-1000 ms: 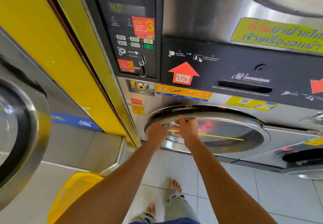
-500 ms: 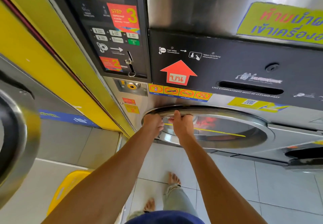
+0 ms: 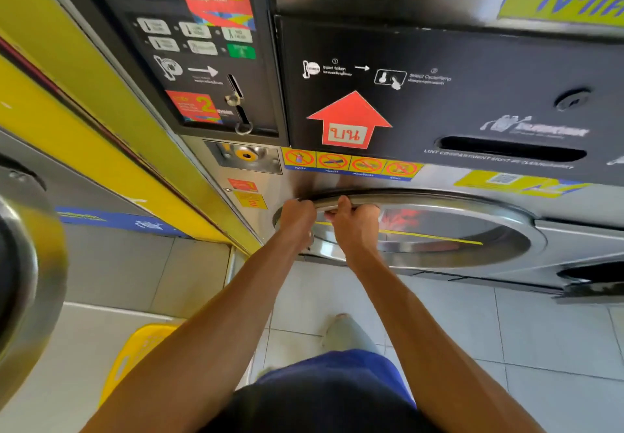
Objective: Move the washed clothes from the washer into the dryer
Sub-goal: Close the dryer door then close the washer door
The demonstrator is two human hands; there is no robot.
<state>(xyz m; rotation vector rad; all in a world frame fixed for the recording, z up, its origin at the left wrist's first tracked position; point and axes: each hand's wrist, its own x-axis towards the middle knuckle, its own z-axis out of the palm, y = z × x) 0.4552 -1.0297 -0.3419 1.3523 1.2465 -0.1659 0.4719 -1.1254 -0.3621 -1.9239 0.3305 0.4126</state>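
The lower dryer's round steel door [image 3: 472, 230] with its glass window sits in the stainless front, below a black panel with a red arrow. Something red shows faintly through the glass. My left hand [image 3: 297, 221] grips the door's left rim with curled fingers. Beside it my right hand [image 3: 354, 223] hooks its fingers over the top of the same rim. The door lies flush with the machine front. No clothes are in either hand.
A washer's open steel door [image 3: 30, 280] hangs at the left edge. A yellow laundry basket [image 3: 135, 358] stands on the tiled floor by my legs. The coin and button panel [image 3: 202, 47] is above left. Another dryer door [image 3: 594, 277] is at the right.
I have leaned closer to the dryer, so the panel and door fill more of the view. Both hands stay on the door's upper left rim, the left sliding slightly up.
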